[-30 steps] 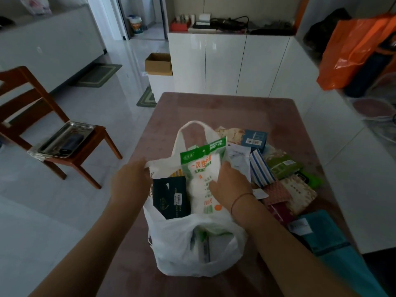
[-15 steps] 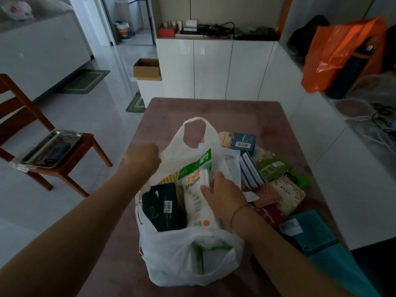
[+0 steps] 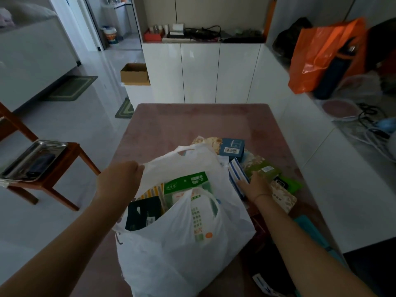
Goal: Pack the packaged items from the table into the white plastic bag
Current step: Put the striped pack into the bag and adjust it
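The white plastic bag (image 3: 182, 249) stands open on the pink table (image 3: 201, 118). My left hand (image 3: 120, 179) pinches the bag's left rim and holds it up. Inside stand a green-and-white packet (image 3: 188, 183) and a dark green box (image 3: 143, 213). My right hand (image 3: 255, 185) is outside the bag on its right, fingers laid on a blue-and-white striped packet (image 3: 236, 174) in the pile of packaged items. Whether the fingers grip it is unclear. Other items lie there: a blue barcoded box (image 3: 232, 147), a green packet (image 3: 264, 170), a beige patterned pack (image 3: 282, 198).
A teal item (image 3: 312, 230) lies at the table's near right edge. A wooden chair with a metal tray (image 3: 32, 161) stands on the left. White cabinets (image 3: 201, 71) are behind the table, and an orange bag (image 3: 321, 54) sits on the right counter.
My right hand has let go of the green-and-white packet, which now sits lower in the bag, and moved right to the striped packet. My left hand has lifted the bag's rim.
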